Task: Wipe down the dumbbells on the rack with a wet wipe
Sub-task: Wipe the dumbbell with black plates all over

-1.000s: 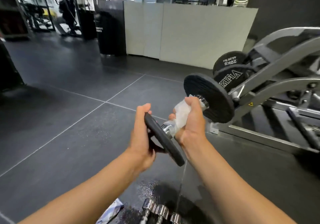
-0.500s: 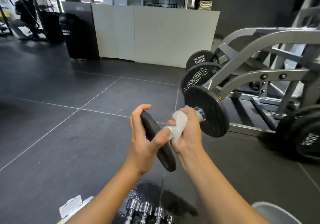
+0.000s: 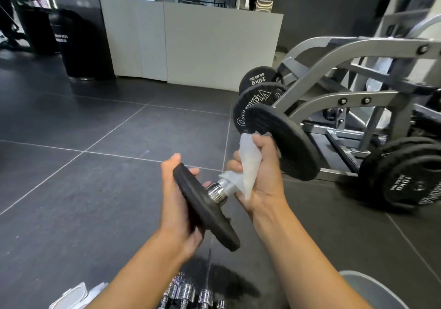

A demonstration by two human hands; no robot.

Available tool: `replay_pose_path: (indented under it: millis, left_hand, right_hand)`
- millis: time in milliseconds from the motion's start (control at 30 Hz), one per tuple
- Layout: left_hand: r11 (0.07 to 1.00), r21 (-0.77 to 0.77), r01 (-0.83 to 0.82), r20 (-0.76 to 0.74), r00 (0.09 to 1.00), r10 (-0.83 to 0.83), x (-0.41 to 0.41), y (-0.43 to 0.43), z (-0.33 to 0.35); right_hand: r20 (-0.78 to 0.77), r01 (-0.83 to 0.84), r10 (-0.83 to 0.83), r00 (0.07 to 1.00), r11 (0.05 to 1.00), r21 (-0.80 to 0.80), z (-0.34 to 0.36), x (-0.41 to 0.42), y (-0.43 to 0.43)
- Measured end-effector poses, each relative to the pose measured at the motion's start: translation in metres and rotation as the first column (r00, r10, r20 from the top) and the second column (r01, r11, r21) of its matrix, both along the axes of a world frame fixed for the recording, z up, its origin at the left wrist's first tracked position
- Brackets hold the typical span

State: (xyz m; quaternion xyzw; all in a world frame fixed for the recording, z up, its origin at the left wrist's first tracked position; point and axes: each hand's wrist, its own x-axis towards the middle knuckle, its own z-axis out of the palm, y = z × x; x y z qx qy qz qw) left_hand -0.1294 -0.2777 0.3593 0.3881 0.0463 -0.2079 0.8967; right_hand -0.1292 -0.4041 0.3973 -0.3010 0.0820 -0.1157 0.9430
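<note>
A: Where's the thing?

B: Black-plated chrome-bar dumbbell (image 3: 216, 192), held up in the air in front of the person. It's tilted, above the dark tiled floor (image 3: 71, 189), not on any rack. Near round black plate (image 3: 205, 210) is low left, far round black plate (image 3: 284, 141) is up right.

A: Grips?

B: Left-hand grip (image 3: 179, 213) cups the near plate from the outside, fingers hooked over the rim. Right-hand grip (image 3: 262, 182) is closed round the bar. A thin white wet wipe (image 3: 248, 165) is trapped between palm and metal, with a loose end poking out above the fist.

A: Handling?

B: My guess is rigid and dense, with the weight at both ends, so it'll want to tip if one end is let go. Wet chrome is likely slick, and the wipe is soft and may bunch or slide. The matte plates look grippier. Best holds are a plate rim or mid-bar, one end supported while the other hand rubs.

A: Risks?

B: A drop would land on the shiny chrome dumbbell ends (image 3: 186, 294) right below.

A: Other stuff?

B: Grey steel machine frame (image 3: 358, 43) on the right, carrying a black 20KG weight disc (image 3: 257, 79). White wipe packet (image 3: 71, 296) at the bottom left.
</note>
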Motion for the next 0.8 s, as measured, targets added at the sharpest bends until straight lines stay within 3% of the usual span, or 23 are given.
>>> replay_pose_path:
  millis: [33,67,100,167,200,233,267,300,333,367,433,500,633,700,733,767,800]
  left_hand:
    - [0.991,0.088,-0.099,0.204,0.976,0.079,-0.003,-0.001,0.003]
    - [0.967,0.160,-0.199,0.450,0.886,0.108,-0.006,-0.001,0.006]
    - [0.914,0.217,-0.342,0.704,0.704,0.096,-0.006,0.003,0.005]
    - [0.817,0.256,-0.517,0.933,0.352,-0.070,0.002,0.011,-0.002]
    - [0.808,0.232,-0.542,0.961,0.257,-0.103,0.008,0.014,-0.002]
    - [0.827,0.232,-0.511,0.951,0.298,-0.083,0.011,0.017,0.004]
    - [0.861,0.249,-0.444,0.882,0.470,-0.013,0.012,0.018,0.013]
    - [0.907,0.265,-0.326,0.711,0.702,0.045,0.014,0.020,0.019]
    - [0.939,0.312,-0.144,0.436,0.900,-0.007,0.016,0.021,0.024]
    - [0.934,0.351,0.059,0.190,0.973,-0.133,0.019,0.021,0.027]
    - [0.896,0.281,0.344,-0.095,0.939,-0.331,0.016,0.021,0.027]
    - [0.924,0.135,0.357,-0.195,0.924,-0.329,0.004,0.017,0.028]
    - [0.970,0.068,0.234,-0.096,0.969,-0.227,-0.005,0.009,0.026]
    - [0.979,0.156,0.134,0.069,0.987,-0.146,-0.012,0.007,0.033]
    - [0.973,0.229,0.033,0.232,0.969,-0.087,-0.016,0.006,0.032]
    - [0.951,0.286,-0.116,0.464,0.885,-0.032,-0.016,0.005,0.029]
    - [0.904,0.307,-0.298,0.735,0.677,-0.026,-0.014,0.007,0.027]
  right_hand:
    - [-0.027,0.027,-0.026,0.999,0.999,0.035,-0.003,0.002,-0.003]
    - [-0.050,0.049,-0.045,0.998,0.996,0.076,-0.005,0.004,-0.006]
    - [-0.066,0.069,-0.062,0.996,0.991,0.113,-0.006,0.007,-0.009]
    - [-0.085,0.092,-0.079,0.993,0.983,0.159,-0.005,0.006,-0.013]
    - [-0.085,0.096,-0.082,0.993,0.982,0.166,-0.005,0.003,-0.013]
    - [-0.074,0.101,-0.090,0.993,0.982,0.161,-0.007,0.002,-0.013]
    - [-0.067,0.107,-0.097,0.993,0.983,0.148,-0.008,0.001,-0.013]
    - [-0.063,0.118,-0.111,0.992,0.984,0.130,-0.009,0.001,-0.013]
    - [-0.055,0.130,-0.124,0.991,0.985,0.111,-0.009,0.000,-0.011]
    - [-0.043,0.141,-0.137,0.990,0.985,0.100,-0.008,0.000,-0.011]
    - [-0.014,0.154,-0.153,0.988,0.984,0.090,-0.005,0.000,-0.009]
    - [-0.006,0.155,-0.155,0.988,0.986,0.056,-0.005,0.000,-0.007]
    - [-0.003,0.134,-0.134,0.991,0.991,0.023,-0.004,0.000,-0.003]
    - [-0.007,0.136,-0.136,0.991,0.989,0.049,-0.003,0.003,-0.002]
    - [-0.013,0.129,-0.128,0.992,0.989,0.078,-0.002,0.004,-0.002]
    - [-0.017,0.125,-0.124,0.992,0.987,0.098,-0.005,0.008,-0.005]
    - [-0.021,0.124,-0.122,0.992,0.985,0.116,-0.004,0.009,-0.006]
